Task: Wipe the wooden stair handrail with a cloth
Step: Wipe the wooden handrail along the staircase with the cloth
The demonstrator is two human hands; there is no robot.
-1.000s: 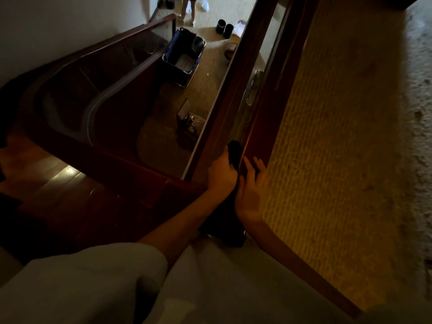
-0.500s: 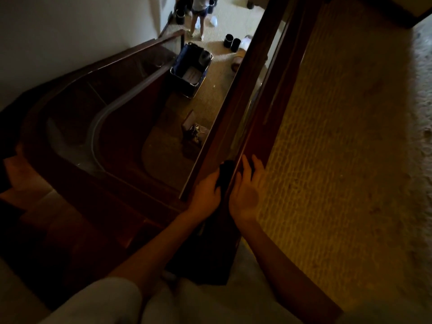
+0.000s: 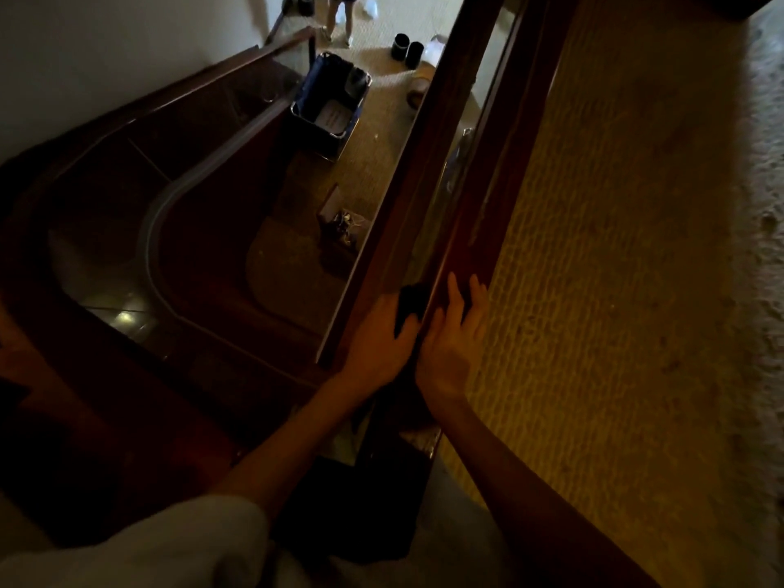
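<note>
The dark wooden handrail (image 3: 428, 133) runs from the bottom centre up toward the top, above a glass panel. A dark cloth (image 3: 409, 305) lies on the rail under my left hand (image 3: 379, 343), whose fingers press on it. My right hand (image 3: 456, 337) rests flat on the rail's right side, fingers spread and pointing up along the wood, touching the cloth's edge. Both forearms reach in from below. Most of the cloth is hidden between my hands.
Left of the rail is the open stairwell with curved wooden stairs (image 3: 127, 256). Far below stand a blue bin (image 3: 329, 106), two black cups (image 3: 406, 47) and a person's legs (image 3: 339, 19). Tan carpet (image 3: 636, 290) covers the landing on the right.
Both hands slid with the cloth along the rail, first drawing back a little toward me, then holding near the same spot. The camera view has shifted and tilted slightly.
</note>
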